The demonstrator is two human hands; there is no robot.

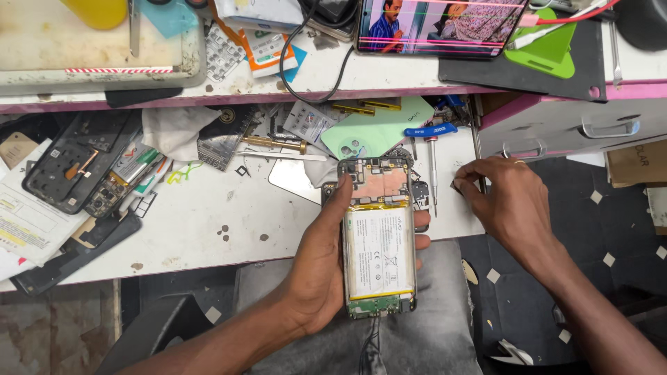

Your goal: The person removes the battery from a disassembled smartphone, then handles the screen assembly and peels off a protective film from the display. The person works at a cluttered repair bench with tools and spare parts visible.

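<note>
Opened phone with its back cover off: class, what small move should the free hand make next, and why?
Probably close the right hand on the blue-handled screwdriver beside it. The left hand holds the opened phone with white battery and bare circuit board face down, board exposed, while the right hand's fingers rest empty at the white table's edge.

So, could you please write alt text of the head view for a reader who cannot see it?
The left hand holds an opened phone, its battery and circuit board exposed, over a cluttered white workbench. The right hand rests its fingers on the bench edge beside a blue-handled screwdriver. A pale green back cover lies behind.
</note>
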